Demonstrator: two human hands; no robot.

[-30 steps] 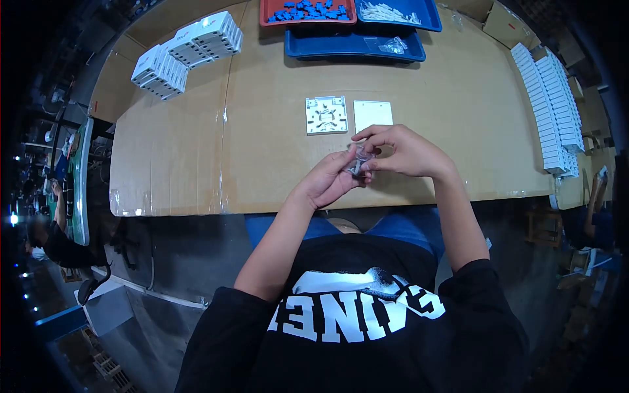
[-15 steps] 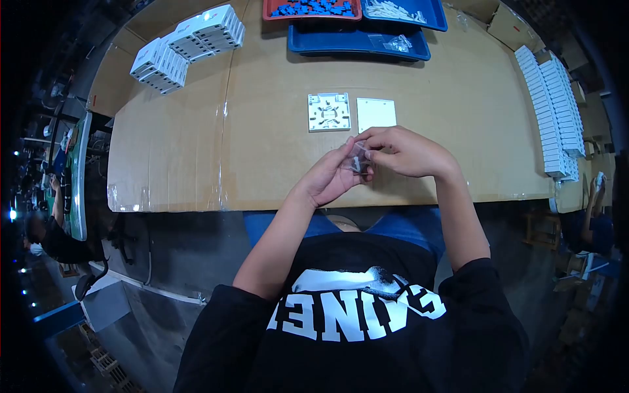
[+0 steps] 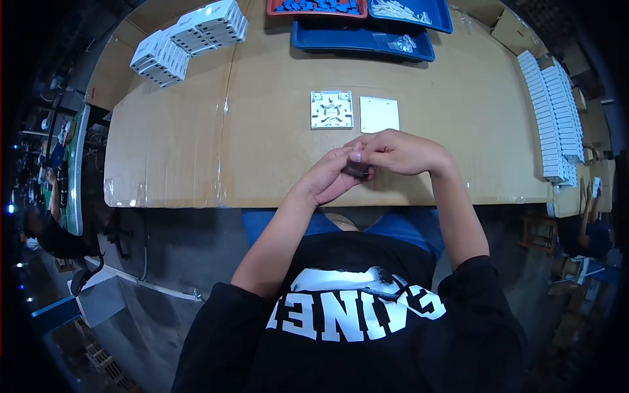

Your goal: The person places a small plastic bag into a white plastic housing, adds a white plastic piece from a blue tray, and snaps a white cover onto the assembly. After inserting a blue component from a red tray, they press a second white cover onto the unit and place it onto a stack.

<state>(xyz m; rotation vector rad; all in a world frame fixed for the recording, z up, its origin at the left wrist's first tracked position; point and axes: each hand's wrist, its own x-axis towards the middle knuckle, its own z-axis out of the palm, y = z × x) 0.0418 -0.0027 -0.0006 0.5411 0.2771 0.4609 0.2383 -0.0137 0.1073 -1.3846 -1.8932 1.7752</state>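
Note:
Close to the table's front edge, a small clear plastic bag [image 3: 357, 169] is gripped between my two hands, mostly covered by fingers. My left hand [image 3: 330, 178] is closed around it from the left and below. From above, my right hand [image 3: 407, 154] pinches the bag's top, its fingers touching those of the left. Just beyond the hands lie a square white plastic box [image 3: 331, 110], open side up with small fittings inside, and a flat white square cover [image 3: 379, 115] to its right.
At the back are a red tray [image 3: 316, 16] of blue parts, a blue tray [image 3: 440, 27] of white sticks and another blue tray [image 3: 327, 43] with small clear bags. White boxes [image 3: 190, 39] are stacked back left; white stacks [image 3: 549, 118] line the right edge. Other people sit at both sides.
My right hand has shifted slightly left and its thumb now presses against my left fingers. The bag is more covered than before. The view has shifted a little.

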